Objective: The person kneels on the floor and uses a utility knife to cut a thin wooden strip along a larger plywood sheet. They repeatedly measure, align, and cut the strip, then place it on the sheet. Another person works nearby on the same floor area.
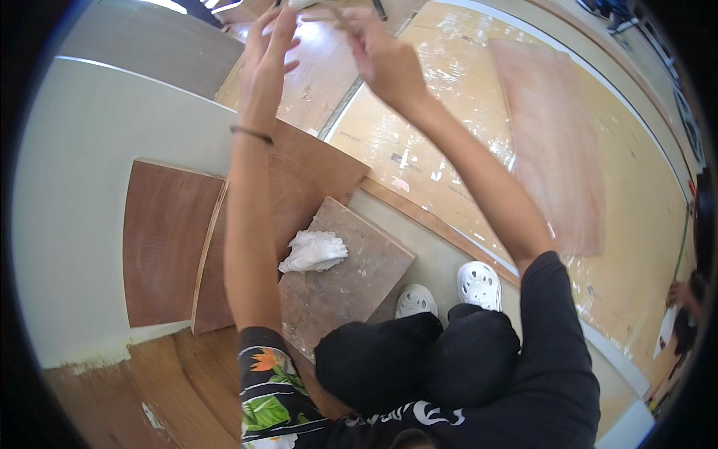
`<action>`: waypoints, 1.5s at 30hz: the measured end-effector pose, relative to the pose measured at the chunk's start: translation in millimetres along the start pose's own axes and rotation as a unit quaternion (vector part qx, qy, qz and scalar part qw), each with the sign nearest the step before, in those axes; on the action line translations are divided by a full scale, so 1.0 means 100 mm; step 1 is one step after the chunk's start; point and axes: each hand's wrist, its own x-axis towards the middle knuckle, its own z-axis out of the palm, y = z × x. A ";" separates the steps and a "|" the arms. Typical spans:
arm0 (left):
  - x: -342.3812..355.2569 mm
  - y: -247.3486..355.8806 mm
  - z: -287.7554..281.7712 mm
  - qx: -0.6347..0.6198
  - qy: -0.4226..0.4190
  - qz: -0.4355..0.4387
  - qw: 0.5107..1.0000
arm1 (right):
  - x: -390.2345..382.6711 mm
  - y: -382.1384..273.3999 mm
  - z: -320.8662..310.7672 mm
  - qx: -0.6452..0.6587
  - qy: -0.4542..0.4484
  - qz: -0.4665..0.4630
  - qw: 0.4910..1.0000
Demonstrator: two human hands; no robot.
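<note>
Both arms reach away from me to the top edge of the view. My left hand (271, 60), with a dark band on its wrist, is raised with its fingers stretched and apart; its fingertips come close to the frame's edge. Just right of it, my right hand (385, 63) has its fingers closed on a thin, light brown piece (336, 18) that points toward the left hand. Blur and the picture's edge keep me from telling its kind. Beneath my left forearm lies a brown wooden panel (318, 161). A crumpled white cloth (314, 251) rests on a stained board (366, 258) nearer my knees.
Curved brown panels (170, 243) lean on a pale wall panel (75, 202) at left. To the right, a broad yellowish board (449, 97) with white smears bears a reddish-brown sheet (550, 150). White clogs (479, 285) are on my feet. Another person's hand (682, 296) shows at far right.
</note>
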 end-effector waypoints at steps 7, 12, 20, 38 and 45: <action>0.31 -0.16 -0.07 0.310 -0.051 -0.134 0.940 | -0.72 -0.05 0.82 0.093 0.032 -0.067 0.993; 0.13 -0.44 -0.47 0.315 -0.032 -0.179 0.932 | -1.22 0.37 1.00 0.183 -0.265 0.028 0.946; 0.27 -0.47 -0.66 0.352 -0.014 -0.272 0.896 | -1.93 1.25 1.38 0.219 -0.507 0.146 0.821; 0.30 -0.67 -0.87 0.309 0.047 -0.319 0.895 | -1.72 1.75 1.74 0.141 -0.642 0.064 0.751; 0.17 -0.66 -0.80 0.247 0.107 -0.312 0.911 | -1.77 1.70 1.66 0.140 -0.630 0.060 0.761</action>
